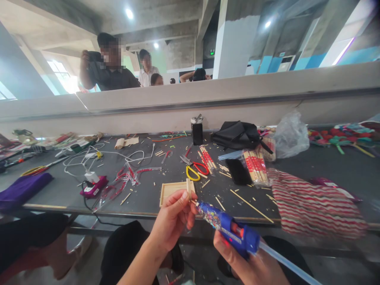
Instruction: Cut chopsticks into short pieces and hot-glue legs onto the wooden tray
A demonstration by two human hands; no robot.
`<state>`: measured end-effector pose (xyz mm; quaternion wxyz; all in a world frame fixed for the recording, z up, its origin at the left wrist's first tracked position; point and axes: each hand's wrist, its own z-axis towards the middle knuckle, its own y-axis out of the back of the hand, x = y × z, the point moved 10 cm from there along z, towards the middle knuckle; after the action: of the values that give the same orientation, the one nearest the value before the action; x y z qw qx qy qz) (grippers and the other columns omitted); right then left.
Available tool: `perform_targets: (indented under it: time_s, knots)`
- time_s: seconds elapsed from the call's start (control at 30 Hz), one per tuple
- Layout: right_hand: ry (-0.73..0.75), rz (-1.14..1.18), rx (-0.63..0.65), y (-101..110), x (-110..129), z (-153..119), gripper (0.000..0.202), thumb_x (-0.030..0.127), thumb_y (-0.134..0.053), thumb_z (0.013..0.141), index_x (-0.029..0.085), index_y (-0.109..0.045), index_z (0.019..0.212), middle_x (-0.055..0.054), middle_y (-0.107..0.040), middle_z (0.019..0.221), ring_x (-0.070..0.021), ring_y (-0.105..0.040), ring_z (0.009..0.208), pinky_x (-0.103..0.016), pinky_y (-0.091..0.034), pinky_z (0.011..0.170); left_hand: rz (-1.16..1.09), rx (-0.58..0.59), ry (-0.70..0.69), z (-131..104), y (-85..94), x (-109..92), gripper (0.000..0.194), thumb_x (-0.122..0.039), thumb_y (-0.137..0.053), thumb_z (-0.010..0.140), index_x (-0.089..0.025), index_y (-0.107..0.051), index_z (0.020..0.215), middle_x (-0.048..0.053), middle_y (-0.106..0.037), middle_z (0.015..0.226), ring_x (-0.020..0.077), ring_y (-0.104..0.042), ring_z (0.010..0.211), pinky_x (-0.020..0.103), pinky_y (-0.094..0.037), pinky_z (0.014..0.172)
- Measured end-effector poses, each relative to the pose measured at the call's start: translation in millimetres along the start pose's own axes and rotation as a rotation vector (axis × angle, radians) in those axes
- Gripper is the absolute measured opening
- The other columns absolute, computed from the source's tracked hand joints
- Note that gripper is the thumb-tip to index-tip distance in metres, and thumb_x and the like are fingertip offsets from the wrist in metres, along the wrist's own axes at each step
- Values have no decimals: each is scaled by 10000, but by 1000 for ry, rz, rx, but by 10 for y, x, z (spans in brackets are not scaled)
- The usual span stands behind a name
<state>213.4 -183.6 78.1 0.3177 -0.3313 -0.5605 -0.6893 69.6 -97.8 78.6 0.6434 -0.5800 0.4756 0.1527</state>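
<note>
Between thumb and fingers, my left hand (175, 211) pinches a small piece made of pale wooden sticks (189, 186), held upright over the table's front edge. My right hand (240, 257) is wrapped round a blue hot glue gun (225, 225), whose nozzle meets the lower end of the wooden piece by my left fingertips. A long clear glue stick (287, 263) sticks out of the gun's back. Just behind my left hand, a shallow wooden tray-like frame (172, 190) lies on the table, partly covered by the hand.
Scissors (196, 172), pliers (187, 159) and loose sticks lie beyond. A phone (238, 171) and bundled sticks (255, 166) are at the right, near a striped cloth (314, 202). A purple power strip (94, 188) with cables stands left. People are behind the low partition (166, 105).
</note>
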Motion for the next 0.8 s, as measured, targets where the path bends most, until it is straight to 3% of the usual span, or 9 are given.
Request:
perform_targets:
  time_s: [0.2, 0.4, 0.63, 0.8]
  knots:
    - [-27, 21, 15, 8, 10, 8, 419, 587, -591, 786, 228, -758, 924, -74, -746, 896, -219, -711, 735, -221, -590, 621, 22, -7, 4, -9, 14, 2, 212, -313, -579, 867, -117, -659, 846, -4, -595, 558, 34, -482, 362, 135, -304, 395]
    - [-63, 42, -99, 144, 109, -3, 468, 664, -594, 734, 238, -752, 844, -69, -742, 847, -225, -699, 715, -220, -575, 536, 52, -25, -16, 4, 17, -24, 217, -328, -600, 853, -118, -660, 848, -21, -548, 553, 37, -469, 392, 147, -326, 417]
    - [-31, 40, -161, 195, 164, -4, 525, 719, -565, 715, 232, -735, 809, -73, -731, 805, -231, -694, 724, -249, -585, 629, 7, -32, 5, 9, 30, 24, 225, -314, -626, 837, -96, -678, 865, -8, -527, 570, 46, -477, 474, 145, -358, 459]
    - [-45, 36, -107, 147, 135, 3, 435, 662, -602, 726, 245, -726, 752, -40, -711, 684, -203, -672, 606, -208, -545, 476, -65, -24, 9, 46, 29, 41, 200, -277, -624, 839, -84, -677, 855, -15, -491, 574, 43, -456, 483, 146, -347, 457]
